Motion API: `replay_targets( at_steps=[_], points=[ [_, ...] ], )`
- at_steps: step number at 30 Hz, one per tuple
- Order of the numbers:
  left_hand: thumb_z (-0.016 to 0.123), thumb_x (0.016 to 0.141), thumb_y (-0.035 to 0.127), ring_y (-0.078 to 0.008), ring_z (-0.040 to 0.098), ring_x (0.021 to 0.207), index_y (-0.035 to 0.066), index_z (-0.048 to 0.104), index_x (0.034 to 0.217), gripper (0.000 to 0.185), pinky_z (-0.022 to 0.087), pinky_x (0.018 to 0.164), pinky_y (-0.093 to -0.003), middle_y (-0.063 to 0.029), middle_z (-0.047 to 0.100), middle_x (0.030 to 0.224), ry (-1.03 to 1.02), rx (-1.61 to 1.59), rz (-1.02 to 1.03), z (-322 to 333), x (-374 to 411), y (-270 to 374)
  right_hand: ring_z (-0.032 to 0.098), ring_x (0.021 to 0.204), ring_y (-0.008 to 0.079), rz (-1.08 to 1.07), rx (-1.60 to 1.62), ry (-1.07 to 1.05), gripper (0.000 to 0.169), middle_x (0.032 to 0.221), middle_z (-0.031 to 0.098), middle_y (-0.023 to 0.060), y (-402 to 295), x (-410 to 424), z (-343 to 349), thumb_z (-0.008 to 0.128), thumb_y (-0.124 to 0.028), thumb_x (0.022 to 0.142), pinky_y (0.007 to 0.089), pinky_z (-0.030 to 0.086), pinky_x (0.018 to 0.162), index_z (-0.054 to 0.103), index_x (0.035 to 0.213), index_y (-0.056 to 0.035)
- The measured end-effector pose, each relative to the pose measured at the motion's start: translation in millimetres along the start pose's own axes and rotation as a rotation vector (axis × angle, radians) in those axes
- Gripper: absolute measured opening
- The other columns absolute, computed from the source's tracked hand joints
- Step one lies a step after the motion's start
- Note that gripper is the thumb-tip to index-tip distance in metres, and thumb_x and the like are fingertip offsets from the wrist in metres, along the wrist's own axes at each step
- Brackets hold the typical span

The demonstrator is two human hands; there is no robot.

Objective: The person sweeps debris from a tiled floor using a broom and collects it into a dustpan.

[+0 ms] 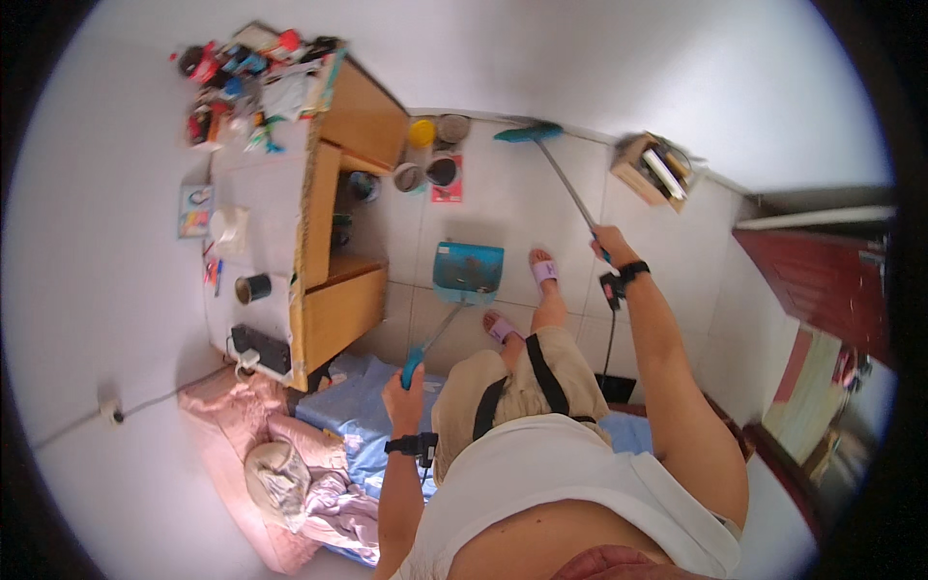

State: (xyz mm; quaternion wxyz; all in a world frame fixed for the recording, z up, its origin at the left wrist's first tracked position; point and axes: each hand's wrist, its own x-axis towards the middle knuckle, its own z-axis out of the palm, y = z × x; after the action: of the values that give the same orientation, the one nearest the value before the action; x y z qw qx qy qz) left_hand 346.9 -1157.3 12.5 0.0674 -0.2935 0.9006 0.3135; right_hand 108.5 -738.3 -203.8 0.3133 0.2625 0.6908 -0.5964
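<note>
My left hand (404, 395) grips the blue handle of a long-handled dustpan (468, 267). Its translucent blue pan rests on the tiled floor in front of my feet, with some dark debris inside. In my right hand (612, 245) is the grey pole of a broom (568, 177). The teal broom head (529, 133) lies at the foot of the far wall, well apart from the dustpan. Both hands are closed around their handles, and each wrist wears a black strap with a small device.
A wooden desk (345, 326) with cluttered top stands left. Several round containers (442, 172) sit on the floor beside it. A cardboard box (641, 170) stands by the far wall, right of the broom. A red door (819, 275) is at right; a bed with blue sheet (341, 406) lies lower left.
</note>
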Motion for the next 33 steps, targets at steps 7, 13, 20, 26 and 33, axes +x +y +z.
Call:
replay_targets(
  at_steps=[7, 13, 20, 26, 33],
  points=[
    [0.065, 0.082, 0.035, -0.0272, 0.049, 0.054, -0.004, 0.057, 0.072, 0.041, 0.039, 0.053, -0.0385, -0.0154, 0.054, 0.059, -0.081, 0.017, -0.007, 9, 14, 17, 0.057, 0.057, 0.0283, -0.36, -0.997, -0.056, 0.022, 0.062, 0.058, 0.0151, 106, -32, -62, 0.054, -0.02, 0.078, 0.0384, 0.044, 0.052, 0.052, 0.067, -0.0006],
    [0.064, 0.082, 0.034, -0.0263, 0.049, 0.055, -0.004, 0.058, 0.073, 0.04, 0.039, 0.053, -0.0379, -0.0149, 0.054, 0.06, -0.114, -0.037, 0.024, 10, 20, 8, 0.057, 0.05, 0.0284, 0.464, -0.111, 0.263, 0.037, 0.061, 0.057, 0.0174, 241, -191, -96, 0.045, -0.033, 0.086, 0.0412, 0.044, 0.051, 0.058, 0.082, 0.001],
    [0.065, 0.082, 0.032, -0.0186, 0.047, 0.056, -0.003, 0.058, 0.074, 0.037, 0.038, 0.053, -0.0343, -0.0096, 0.052, 0.059, -0.116, -0.079, 0.055, 10, 17, 2, 0.059, 0.071, 0.0404, 0.243, -0.673, 0.553, 0.038, 0.074, 0.061, 0.0252, 227, -287, -77, 0.049, -0.034, 0.087, 0.0454, 0.046, 0.068, 0.06, 0.095, 0.0011],
    [0.065, 0.082, 0.032, -0.0183, 0.045, 0.055, -0.003, 0.057, 0.072, 0.037, 0.037, 0.053, -0.0345, -0.0094, 0.051, 0.059, -0.113, -0.033, 0.08, 14, 24, 4, 0.058, 0.07, 0.0357, 0.189, -0.482, 0.392, 0.041, 0.073, 0.059, 0.0215, 161, -227, -62, 0.044, -0.037, 0.088, 0.0449, 0.042, 0.064, 0.058, 0.088, 0.0014],
    [0.061, 0.084, 0.039, -0.0167, 0.045, 0.059, -0.004, 0.057, 0.075, 0.044, 0.037, 0.056, -0.033, -0.0055, 0.049, 0.061, -0.102, 0.01, 0.103, 4, 16, 22, 0.059, 0.056, 0.0335, 0.063, -0.255, 0.293, 0.036, 0.056, 0.057, 0.0183, 75, -49, -28, 0.047, -0.026, 0.083, 0.0426, 0.045, 0.056, 0.058, 0.068, 0.0048]
  ],
)
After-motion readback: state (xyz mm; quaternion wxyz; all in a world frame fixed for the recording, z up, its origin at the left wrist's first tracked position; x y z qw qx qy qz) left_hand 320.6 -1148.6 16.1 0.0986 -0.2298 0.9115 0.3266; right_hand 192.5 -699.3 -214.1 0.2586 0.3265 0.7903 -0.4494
